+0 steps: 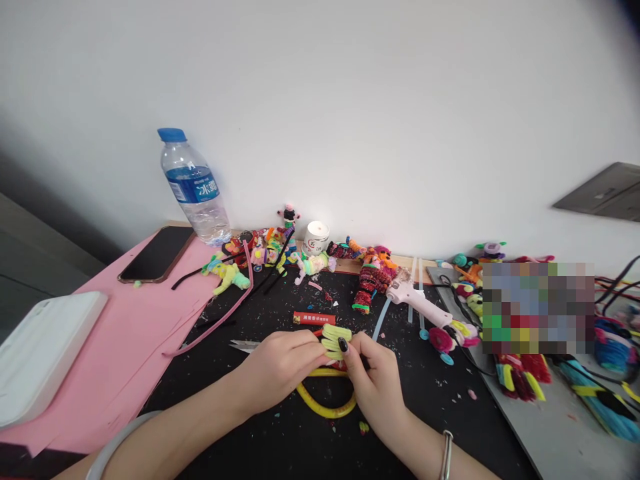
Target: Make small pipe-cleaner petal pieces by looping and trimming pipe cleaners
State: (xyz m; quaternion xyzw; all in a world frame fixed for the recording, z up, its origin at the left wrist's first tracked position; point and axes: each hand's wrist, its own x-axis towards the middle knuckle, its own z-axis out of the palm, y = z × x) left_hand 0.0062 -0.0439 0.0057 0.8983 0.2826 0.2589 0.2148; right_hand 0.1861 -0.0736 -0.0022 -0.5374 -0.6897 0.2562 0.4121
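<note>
Both hands meet over the black mat [300, 440] at the table's middle. My left hand [283, 367] and my right hand [375, 380] pinch a pale yellow-green coiled pipe cleaner [336, 340] between their fingertips. A longer yellow pipe cleaner [325, 405] trails from the coil and loops on the mat under my hands. Fingers of both hands are closed on the coil. A small red wrapper [314, 319] lies just beyond it, and scissors [245, 345] lie by my left hand.
A water bottle [193, 187], a phone [157, 255] on pink paper [115, 353], a white case [40, 353], a white cup [316, 238], several pipe-cleaner figures [273, 257] along the wall, a pink glue gun [415, 300] and more craft material on a grey board [550, 427] at right.
</note>
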